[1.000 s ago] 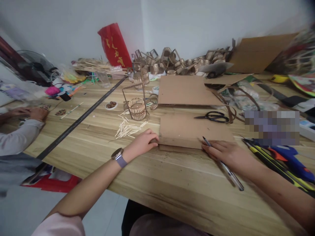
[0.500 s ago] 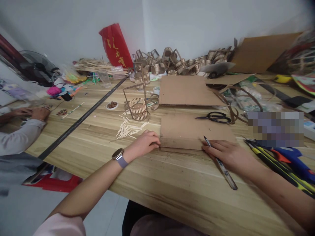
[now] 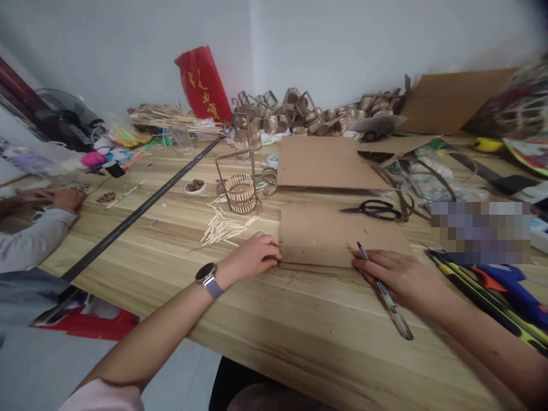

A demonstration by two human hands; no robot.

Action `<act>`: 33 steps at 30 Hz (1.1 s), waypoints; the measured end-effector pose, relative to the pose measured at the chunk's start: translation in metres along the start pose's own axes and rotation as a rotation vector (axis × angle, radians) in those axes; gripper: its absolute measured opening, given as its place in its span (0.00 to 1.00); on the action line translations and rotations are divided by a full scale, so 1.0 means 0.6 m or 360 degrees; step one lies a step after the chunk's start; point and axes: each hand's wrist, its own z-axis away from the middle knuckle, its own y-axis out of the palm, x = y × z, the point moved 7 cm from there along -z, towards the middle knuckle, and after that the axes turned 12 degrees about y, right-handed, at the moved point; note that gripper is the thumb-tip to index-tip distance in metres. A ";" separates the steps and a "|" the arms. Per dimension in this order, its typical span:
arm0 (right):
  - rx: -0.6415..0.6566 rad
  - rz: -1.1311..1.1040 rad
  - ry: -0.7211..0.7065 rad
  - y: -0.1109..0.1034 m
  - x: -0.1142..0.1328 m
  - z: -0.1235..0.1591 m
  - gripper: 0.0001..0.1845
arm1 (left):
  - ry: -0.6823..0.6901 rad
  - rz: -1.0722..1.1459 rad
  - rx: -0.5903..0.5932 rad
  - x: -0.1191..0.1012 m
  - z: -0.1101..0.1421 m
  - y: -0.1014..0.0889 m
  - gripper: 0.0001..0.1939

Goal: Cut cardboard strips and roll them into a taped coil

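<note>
My left hand [image 3: 259, 255], with a watch at the wrist, has its fingers curled at the near left corner of a flat cardboard piece [image 3: 319, 237]. In my right hand [image 3: 391, 274] lies a ballpoint pen [image 3: 400, 325], its tip pointing away from me. The fingers of that hand also touch the cardboard's near edge, farther right. Black scissors [image 3: 372, 210] rest on the cardboard's far right part. Beyond the left hand, short wooden sticks [image 3: 222, 228] are scattered beside a small handled basket [image 3: 240, 194] of light and dark slats.
Another cardboard sheet [image 3: 325, 162] lies behind. A utility knife [image 3: 475, 288] and a blue glue gun [image 3: 505, 282] are at right. A black strip [image 3: 145, 208] crosses the table [image 3: 299, 331]. A co-worker's hands [image 3: 64, 198] are at far left; small baskets [image 3: 299, 108] pile along the wall.
The view has tilted up slightly, so everything sits a little lower. Both hands stay at the cardboard's near edge, and the pen remains in the right hand.
</note>
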 end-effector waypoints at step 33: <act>-0.0098 -0.0039 0.0020 -0.014 0.008 0.002 0.17 | 0.0058 0.0038 0.0030 0.002 -0.002 0.000 0.08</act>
